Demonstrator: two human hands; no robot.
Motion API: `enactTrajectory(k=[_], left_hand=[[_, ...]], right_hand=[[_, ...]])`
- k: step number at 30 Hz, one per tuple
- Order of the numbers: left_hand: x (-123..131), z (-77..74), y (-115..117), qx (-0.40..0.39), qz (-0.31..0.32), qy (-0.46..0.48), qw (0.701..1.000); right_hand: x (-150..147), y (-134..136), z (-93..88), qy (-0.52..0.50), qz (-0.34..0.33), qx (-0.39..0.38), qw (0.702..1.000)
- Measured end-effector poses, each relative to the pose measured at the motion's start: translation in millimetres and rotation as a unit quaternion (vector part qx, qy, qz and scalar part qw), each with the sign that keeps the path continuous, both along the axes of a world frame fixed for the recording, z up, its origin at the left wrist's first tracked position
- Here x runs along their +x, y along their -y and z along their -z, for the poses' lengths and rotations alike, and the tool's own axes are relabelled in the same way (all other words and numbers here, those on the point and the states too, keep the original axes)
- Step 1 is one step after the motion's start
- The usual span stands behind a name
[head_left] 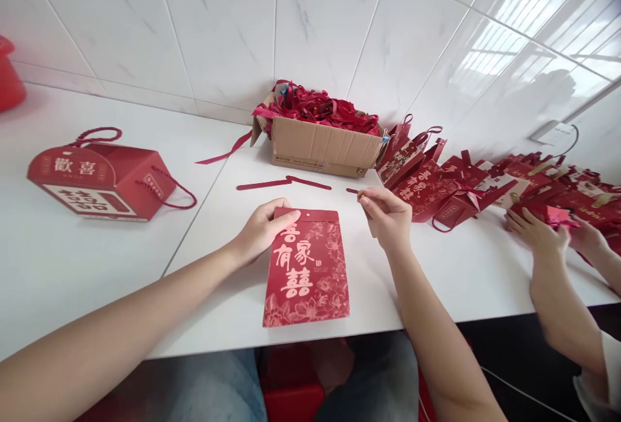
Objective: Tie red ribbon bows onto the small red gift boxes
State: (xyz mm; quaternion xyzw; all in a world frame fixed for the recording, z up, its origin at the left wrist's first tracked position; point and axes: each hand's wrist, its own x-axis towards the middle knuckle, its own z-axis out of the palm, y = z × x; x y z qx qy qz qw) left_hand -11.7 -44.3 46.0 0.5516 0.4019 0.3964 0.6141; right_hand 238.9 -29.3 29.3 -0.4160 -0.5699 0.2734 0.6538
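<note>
My left hand (268,231) grips a flat red paper gift bag (310,270) by its upper left corner, thumb on the front. White characters and pale flowers cover the bag, and a small hole shows in its folded top. My right hand (388,215), fingers pinched, is right of the bag and apart from it. A tiny gold-coloured piece (359,195) shows at its fingertips; its exact kind is too small to make out. Behind the hands, narrow dark red straps (264,185) lie on the white table, and the end of another strap (352,190) shows beside my right fingers.
A cardboard box (325,147) full of red ribbons stands against the tiled wall. At left sits a red gift box (104,182) with rope handles. Finished-looking red bags (420,182) crowd the right, where a co-worker's hands (541,234) hold a small red box.
</note>
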Motion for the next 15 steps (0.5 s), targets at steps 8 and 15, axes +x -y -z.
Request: enactTrajectory(k=[8, 15], left_hand=[[-9.2, -19.0, 19.9, 0.555, -0.154, -0.121, 0.808], [-2.7, -5.3, 14.8, 0.659, -0.14, -0.106, 0.731]], right_hand=[[-16.0, 35.8, -25.1, 0.04, -0.12, 0.118, 0.985], [-32.2, 48.7, -33.0, 0.298, -0.031, 0.321, 0.898]])
